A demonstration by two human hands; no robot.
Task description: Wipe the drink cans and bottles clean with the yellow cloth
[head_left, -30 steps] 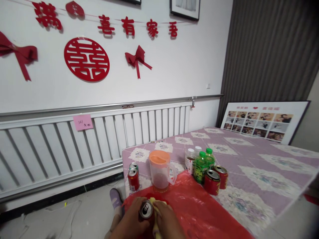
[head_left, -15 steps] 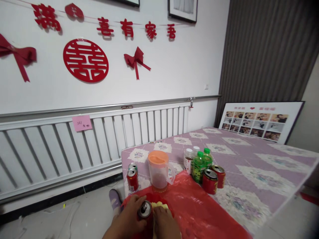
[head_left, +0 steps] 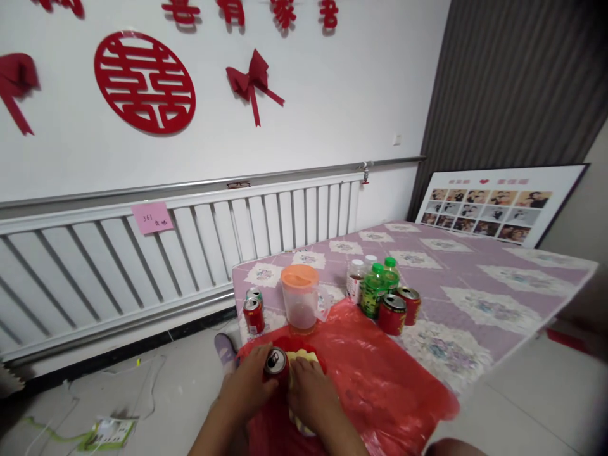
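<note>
My left hand (head_left: pixel 249 383) is wrapped around the left side of an opened drink can (head_left: pixel 276 361), which stands upright with its top facing me. Over a pale yellow cloth (head_left: pixel 304 356) right beside the can lies my right hand (head_left: pixel 311 387), its fingers curled and pressed into the cloth. More of the cloth shows below that hand. Both hands are above a red plastic bag (head_left: pixel 380 380) at the table's near edge. A red rim, perhaps of a dish, shows behind the cloth. The can's lower part is hidden.
A clear jug with an orange lid (head_left: pixel 300 294) stands just beyond my hands. Left of it are a red can (head_left: pixel 253 316) and another can behind. To the right stand several bottles (head_left: pixel 373 294) and two red cans (head_left: pixel 393 315). A power strip (head_left: pixel 111 432) lies on the floor.
My view has tilted down, so the table and hands sit higher in the picture. My left hand stays on the can; my right hand's fingers have shifted slightly on the cloth.
</note>
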